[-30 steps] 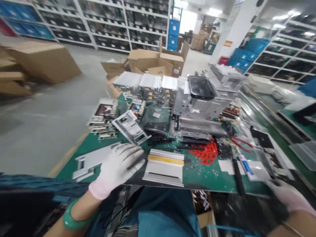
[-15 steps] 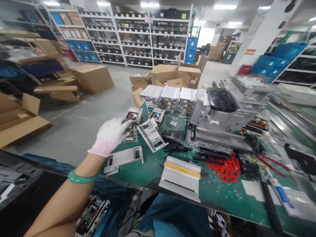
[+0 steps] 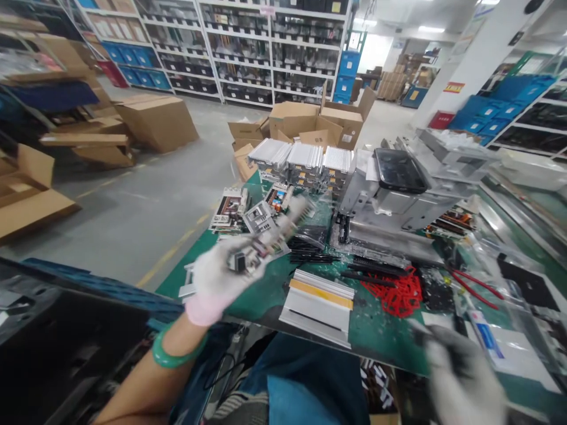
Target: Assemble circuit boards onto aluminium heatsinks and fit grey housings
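Note:
My left hand (image 3: 221, 277), in a white glove, is closed around a circuit board (image 3: 261, 251), which tilts up to the right and is smeared by motion. Under and beyond it lie a printed metal panel (image 3: 259, 218) and a stack of circuit boards (image 3: 230, 206). Part of a silver bracket (image 3: 188, 282) shows left of the glove. At the lower right, my right hand (image 3: 465, 372) is a gloved blur over the table edge, close to a white sheet and a blue-and-white tube (image 3: 487, 336). Its fingers are too smeared to read. A silver plate with a yellow strip (image 3: 316, 310) lies between the hands.
Red plastic pieces (image 3: 396, 292), black strips (image 3: 314, 251) and red-handled pliers (image 3: 476, 289) lie on the green table. A metal fixture (image 3: 390, 200) stands behind them. Stacked finned parts (image 3: 305, 156) and cardboard boxes (image 3: 292, 121) are at the back.
My left hand has picked up a circuit board from the stack and brought it nearer and to the right. My right hand has come into view at the lower right.

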Tool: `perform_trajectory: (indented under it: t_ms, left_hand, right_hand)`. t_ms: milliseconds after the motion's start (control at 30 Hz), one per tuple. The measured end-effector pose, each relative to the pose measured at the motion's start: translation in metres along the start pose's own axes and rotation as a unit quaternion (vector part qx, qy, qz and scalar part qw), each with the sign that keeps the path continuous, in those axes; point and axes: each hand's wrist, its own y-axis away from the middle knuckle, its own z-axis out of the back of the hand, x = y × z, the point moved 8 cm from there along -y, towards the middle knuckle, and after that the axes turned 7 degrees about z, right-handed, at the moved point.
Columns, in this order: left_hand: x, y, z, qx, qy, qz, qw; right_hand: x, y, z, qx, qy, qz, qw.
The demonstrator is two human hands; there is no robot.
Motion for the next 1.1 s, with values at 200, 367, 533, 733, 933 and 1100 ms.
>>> perform_trajectory:
  t_ms: [200, 367, 533, 733, 933, 1100]
  left_hand:
    - [-0.069, 0.062, -0.088, 0.305, 0.258, 0.079, 0.913]
    - [-0.072, 0.079, -0.11, 0.36, 0.294, 0.127, 0.876]
    - [-0.067, 0.083, -0.115, 0.361, 0.287, 0.129, 0.878]
    - [-0.065, 0.086, -0.118, 0.37, 0.276, 0.142, 0.876]
    - [-0.065, 0.087, -0.117, 0.361, 0.262, 0.12, 0.887]
    - [-0.068, 0.091, -0.111, 0.322, 0.22, 0.034, 0.92]
  right_hand:
    - [0.121, 0.007, -0.075, 0.086, -0.118, 0.206, 0.968]
    - [0.117, -0.001, -0.087, 0.091, -0.102, 0.185, 0.973]
    - [0.111, -0.001, -0.097, 0.099, -0.098, 0.175, 0.975]
    - [0.111, -0.002, -0.1, 0.09, -0.092, 0.163, 0.978]
    - [0.11, 0.0, -0.099, 0.07, -0.084, 0.171, 0.979]
    - [0.099, 0.0, -0.094, 0.017, -0.095, 0.124, 0.988]
